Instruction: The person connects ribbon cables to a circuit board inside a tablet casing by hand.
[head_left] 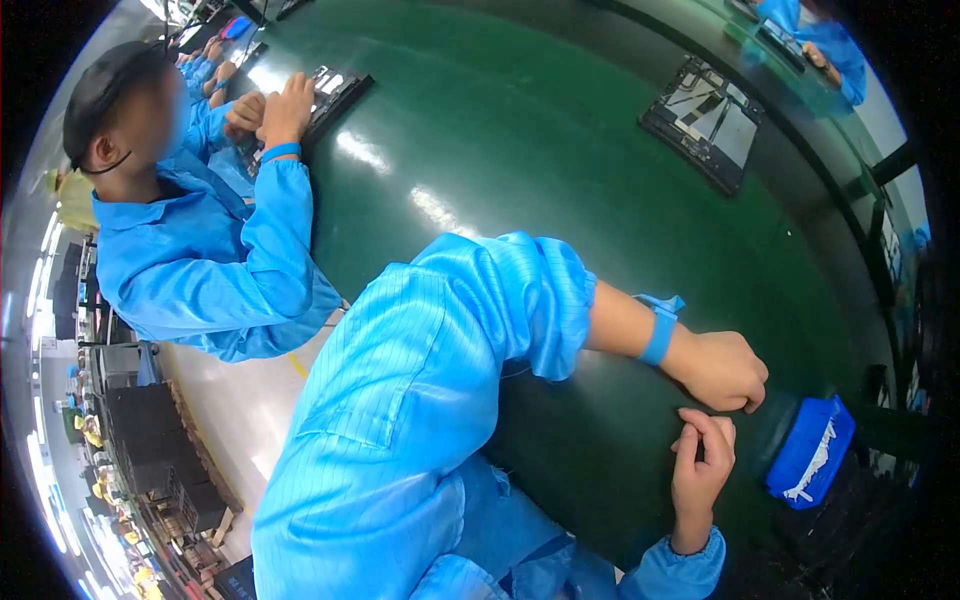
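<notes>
My left hand (725,370) is closed into a fist and rests on the green conveyor belt (520,160). A blue strap (658,330) is round its wrist, and the blue sleeve is pushed up the forearm. My right hand (700,462) comes up from the lower edge just below the fist. Its fingers are loosely bent, nothing shows in them, and the fingertips almost touch the left hand. To the right of both hands lies a blue tray (810,452) holding white pieces.
A black tray (705,120) with flat device parts lies on the belt at the far right. At the left, a co-worker in a blue coat (200,260) has both hands on another black tray (338,95). Another person's blue sleeve (830,45) shows at the top right.
</notes>
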